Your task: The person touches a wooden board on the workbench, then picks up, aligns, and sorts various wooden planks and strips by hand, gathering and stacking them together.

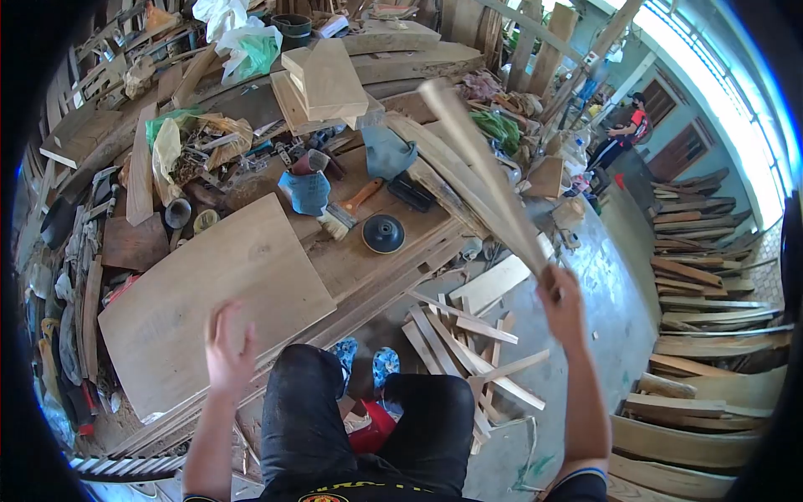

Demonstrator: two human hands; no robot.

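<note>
Right hand (562, 303): one, closed round the lower end of a wooden stick (483, 163), well to the right of the board; the stick slants up and away, blurred. Left hand (227, 347): one, unoccupied, half open, fingers loosely bent and thumb apart, in front of the near part of the board; whether it touches, cannot be told.

Board (222, 284): one, large, pale wood, lying flat on a workbench (339, 261).

Right of the board, on the bench: one paintbrush (355, 205), wooden handle, pale bristles; one round black disc (384, 233); one black block (411, 192).

Beyond the board: one blue wrapper (304, 192), identity unclear; one blue cloth (389, 152); wooden blocks (324, 79), stacked, farther off.

Left of the board: one small brown panel (134, 243), just beside it.

Floor to the right of the board: wood offcuts (456, 339), loose heap; planks (711, 343), long row, well apart from it.

Far beyond the board, to the right: one person (623, 134), standing, red and black top.
</note>
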